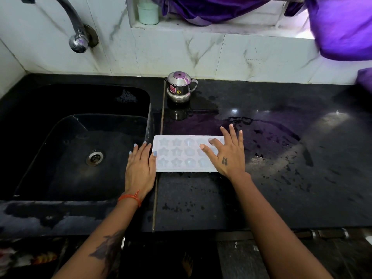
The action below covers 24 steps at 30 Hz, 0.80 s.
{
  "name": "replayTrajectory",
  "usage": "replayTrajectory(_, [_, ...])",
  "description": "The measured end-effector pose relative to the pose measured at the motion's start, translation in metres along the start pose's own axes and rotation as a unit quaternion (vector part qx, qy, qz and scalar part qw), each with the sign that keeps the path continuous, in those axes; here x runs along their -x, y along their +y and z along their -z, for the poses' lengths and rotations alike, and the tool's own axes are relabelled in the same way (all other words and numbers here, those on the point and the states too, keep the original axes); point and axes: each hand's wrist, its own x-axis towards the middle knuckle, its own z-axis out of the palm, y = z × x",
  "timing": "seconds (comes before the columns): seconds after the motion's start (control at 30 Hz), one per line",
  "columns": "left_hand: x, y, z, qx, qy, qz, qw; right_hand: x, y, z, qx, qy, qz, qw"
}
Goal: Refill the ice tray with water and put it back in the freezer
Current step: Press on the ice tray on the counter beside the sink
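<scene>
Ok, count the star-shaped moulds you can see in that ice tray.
6 star moulds show in the ice tray, two in each of three rows, at its left end beside the left hand. The right hand covers the right end, so more may be hidden.

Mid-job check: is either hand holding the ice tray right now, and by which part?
Neither lifts it. The ice tray lies flat on the counter. The left hand touches its left end; the right hand rests spread over its right end. No closed grip.

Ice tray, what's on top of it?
The right hand lies spread on the ice tray, covering its right end. The left hand touches its left edge. Star and round moulds show; the covered ones cannot be seen, and whether they hold water is unclear.
</scene>
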Motion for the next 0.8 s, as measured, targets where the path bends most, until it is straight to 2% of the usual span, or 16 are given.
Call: replayTrajectory(0.8, [0.0010,0.0003,-0.0002,-0.005,0.002,-0.002,1.000,0.0014,-0.0003,-0.0012,0.016,0.007,-0.023,1.000])
